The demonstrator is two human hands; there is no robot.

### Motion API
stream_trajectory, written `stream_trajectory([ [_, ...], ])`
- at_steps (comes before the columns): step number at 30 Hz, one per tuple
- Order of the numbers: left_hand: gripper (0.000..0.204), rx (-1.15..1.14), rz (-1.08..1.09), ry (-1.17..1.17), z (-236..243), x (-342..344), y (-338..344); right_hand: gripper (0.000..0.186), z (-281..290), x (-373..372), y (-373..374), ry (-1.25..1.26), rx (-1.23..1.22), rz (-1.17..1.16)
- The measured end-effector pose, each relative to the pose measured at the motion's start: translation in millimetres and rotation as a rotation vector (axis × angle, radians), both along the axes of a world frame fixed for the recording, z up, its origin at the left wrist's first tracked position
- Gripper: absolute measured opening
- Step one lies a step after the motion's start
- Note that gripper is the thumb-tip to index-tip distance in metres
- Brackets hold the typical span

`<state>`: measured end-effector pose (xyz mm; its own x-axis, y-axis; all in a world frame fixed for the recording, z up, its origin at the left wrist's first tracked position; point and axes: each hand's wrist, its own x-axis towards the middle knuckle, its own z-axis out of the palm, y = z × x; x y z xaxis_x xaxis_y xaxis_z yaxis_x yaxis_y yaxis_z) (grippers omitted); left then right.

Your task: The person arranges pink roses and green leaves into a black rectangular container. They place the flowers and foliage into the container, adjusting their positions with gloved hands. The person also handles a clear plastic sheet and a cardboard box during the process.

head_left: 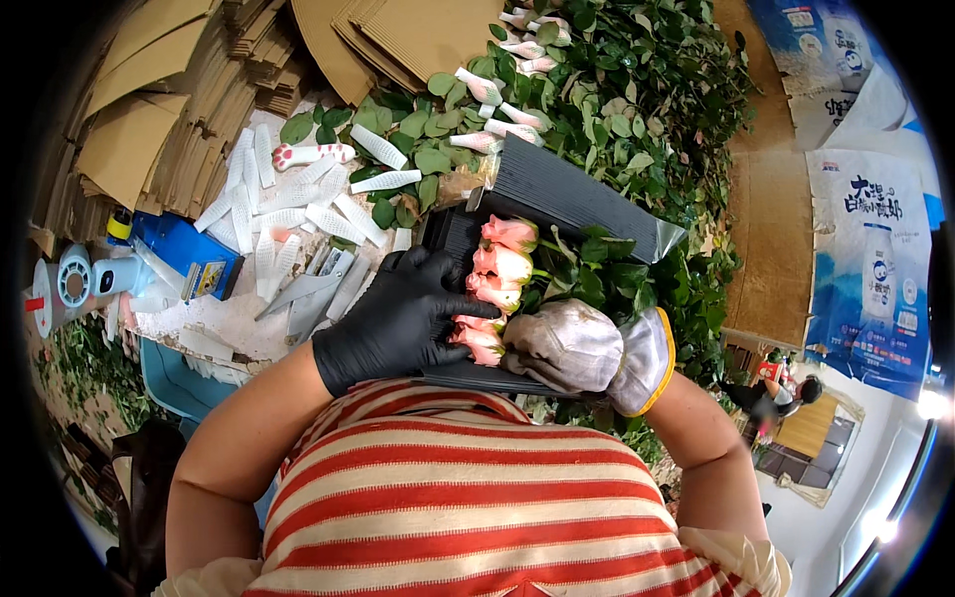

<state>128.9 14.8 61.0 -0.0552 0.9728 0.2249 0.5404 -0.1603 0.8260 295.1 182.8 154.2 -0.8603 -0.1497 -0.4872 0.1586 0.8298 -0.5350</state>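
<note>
Several pale-pink roses with green stems and leaves [501, 264] lie in a row at the centre of the frame, between the two hands. On their left, the left hand in a black glove [398, 316] rests its parted fingers against the blooms; on their right, the right hand in a greyish-white cloth glove with a yellow-edged cuff [564, 345] is curled beside the lower blooms, its grip hidden. Beyond them slants a black ribbed panel [577, 195]; white mesh sleeves [334, 221] lie upper left, leafy green foliage [662, 75] upper right.
</note>
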Motion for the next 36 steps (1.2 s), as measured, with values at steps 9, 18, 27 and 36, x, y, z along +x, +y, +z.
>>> stream_trajectory([
  [9, 0.043, 0.052, 0.117, -0.080, -14, 10, -2, 0.011, 50, -21, -7, 0.069, 0.159, -0.222],
  [18, 0.045, 0.017, 0.020, -0.009, -8, 4, -3, 0.020, -10, 1, -7, 0.462, 0.188, -0.176],
  [27, 0.026, 0.188, 0.170, -0.691, -19, -7, -28, 0.015, -23, 2, -6, 0.524, 0.175, -0.182],
  [36, 0.024, -0.023, 0.577, -0.550, -27, 9, -83, 0.018, -15, 1, -9, 0.452, 0.269, -0.191],
])
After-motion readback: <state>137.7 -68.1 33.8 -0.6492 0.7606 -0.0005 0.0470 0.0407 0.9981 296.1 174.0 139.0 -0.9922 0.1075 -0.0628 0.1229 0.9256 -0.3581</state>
